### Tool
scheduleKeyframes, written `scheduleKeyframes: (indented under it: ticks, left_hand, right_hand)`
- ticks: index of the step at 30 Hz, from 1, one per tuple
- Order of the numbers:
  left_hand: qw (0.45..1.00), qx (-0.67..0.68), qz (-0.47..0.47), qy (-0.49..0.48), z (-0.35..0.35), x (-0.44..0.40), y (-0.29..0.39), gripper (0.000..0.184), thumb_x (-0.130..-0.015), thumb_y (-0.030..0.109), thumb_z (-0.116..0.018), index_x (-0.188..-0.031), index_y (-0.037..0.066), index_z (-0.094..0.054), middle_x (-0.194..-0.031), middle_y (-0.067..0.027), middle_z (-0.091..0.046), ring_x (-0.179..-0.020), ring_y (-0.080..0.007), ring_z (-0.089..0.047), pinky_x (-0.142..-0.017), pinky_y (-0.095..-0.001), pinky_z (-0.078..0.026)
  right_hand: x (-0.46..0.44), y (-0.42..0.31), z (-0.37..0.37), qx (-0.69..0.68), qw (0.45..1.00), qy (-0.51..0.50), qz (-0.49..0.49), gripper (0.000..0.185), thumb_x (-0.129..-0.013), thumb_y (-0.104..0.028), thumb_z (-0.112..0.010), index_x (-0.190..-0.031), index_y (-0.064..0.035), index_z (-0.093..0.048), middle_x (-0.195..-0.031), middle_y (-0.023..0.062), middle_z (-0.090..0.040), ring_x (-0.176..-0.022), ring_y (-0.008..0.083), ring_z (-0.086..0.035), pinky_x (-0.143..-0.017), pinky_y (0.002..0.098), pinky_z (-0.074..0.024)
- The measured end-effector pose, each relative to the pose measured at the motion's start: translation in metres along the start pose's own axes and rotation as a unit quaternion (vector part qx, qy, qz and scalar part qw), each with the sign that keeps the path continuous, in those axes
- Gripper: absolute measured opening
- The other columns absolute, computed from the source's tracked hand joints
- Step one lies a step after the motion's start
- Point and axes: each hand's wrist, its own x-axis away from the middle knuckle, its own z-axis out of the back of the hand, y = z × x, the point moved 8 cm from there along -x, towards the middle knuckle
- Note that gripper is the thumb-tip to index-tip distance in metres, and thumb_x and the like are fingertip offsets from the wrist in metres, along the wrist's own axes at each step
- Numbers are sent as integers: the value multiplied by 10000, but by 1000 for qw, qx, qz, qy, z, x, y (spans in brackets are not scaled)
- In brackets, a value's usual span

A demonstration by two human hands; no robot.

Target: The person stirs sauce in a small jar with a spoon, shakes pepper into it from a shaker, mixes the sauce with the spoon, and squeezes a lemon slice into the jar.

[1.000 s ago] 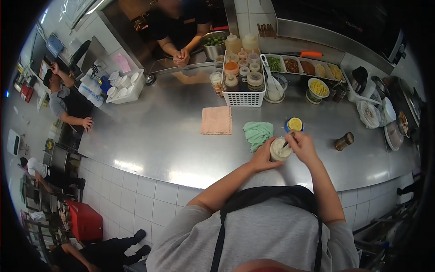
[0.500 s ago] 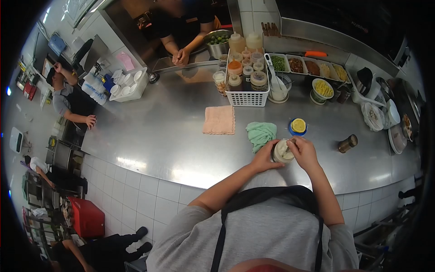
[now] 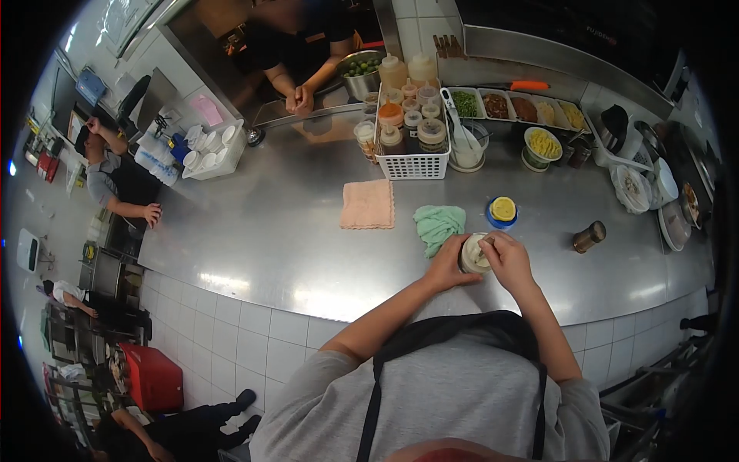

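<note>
My left hand (image 3: 448,264) is wrapped round the side of a round container (image 3: 473,258) of creamy white food near the counter's front edge. Over its mouth, my right hand (image 3: 506,258) pinches the handle of a utensil whose lower end is in the white food; most of the utensil is hidden by the fingers. Just behind the container lies a crumpled green cloth (image 3: 439,224). A cut lemon (image 3: 503,208) rests on a blue-rimmed holder beyond my right hand. To the right, a pepper grinder (image 3: 589,237) is on the steel counter.
A folded pink cloth (image 3: 367,205) lies left of the green one. Behind stand a white basket (image 3: 413,167) of sauce bottles, a tub with a white ladle (image 3: 465,150), trays of toppings (image 3: 526,108) and a yellow-filled bowl (image 3: 543,146). Co-workers are at the left, lower left and the pass window.
My right hand has shifted slightly with the utensil over the container. My left hand keeps its hold. The camera view has swayed a little; the items on the counter stay in place.
</note>
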Motion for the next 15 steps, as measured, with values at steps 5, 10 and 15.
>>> scheduleKeyframes:
  ticks: [5,10,15]
  left_hand:
    - [1000,-7,3,-8,1,-2,5,873,-553,302,-851,-1250,22,-407,-1142,-157,-487,-1094,-323,-478,-954,-386,-382]
    - [1000,6,-7,-15,1,0,2,870,-576,294,-832,-1272,22,-387,-1191,-161,-481,-1133,-325,-469,-981,-379,-370]
    - [999,41,13,-27,-3,1,-5,874,-593,291,-815,-1291,13,-369,-1224,-170,-491,-1152,-321,-480,-982,-373,-376]
  right_hand:
    - [2,2,4,6,1000,1,6,158,-854,-151,-596,-830,5,-598,-824,143,-614,-717,332,-597,-623,374,-462]
    - [-4,-11,23,-9,1000,20,-10,154,-864,-147,-589,-828,3,-600,-767,133,-614,-659,297,-602,-580,352,-455]
    - [-4,4,30,-41,995,68,-64,167,-882,-138,-578,-798,7,-583,-691,114,-591,-606,224,-590,-547,313,-432]
